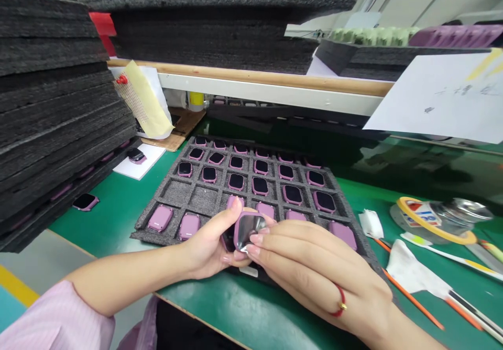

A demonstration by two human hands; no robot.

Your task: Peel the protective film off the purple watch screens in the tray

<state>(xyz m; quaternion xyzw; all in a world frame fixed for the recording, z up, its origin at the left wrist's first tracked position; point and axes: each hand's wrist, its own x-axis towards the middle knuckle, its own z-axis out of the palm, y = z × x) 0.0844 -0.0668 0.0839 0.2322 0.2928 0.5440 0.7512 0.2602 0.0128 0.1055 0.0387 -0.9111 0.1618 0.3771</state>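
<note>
My left hand is closed around a purple smartwatch case, its dark, glossy screen tilted up towards me. A second dark screen shows between the left thumb and fingers, partly hidden. The fingertips of my right hand are pinched together at the lower right of the held screen, on what looks like a clear, shiny film. Beneath both hands lies a black foam tray with square compartments. Its back rows hold purple watches screen up; several in the front row lie back up. Two compartments at the left are bare.
Tall stacks of black foam trays stand at the left. One watch lies on the green table, another on white paper. At the right are a tape roll, a metal-topped bottle, a toothbrush and white cloth. A shelf spans overhead.
</note>
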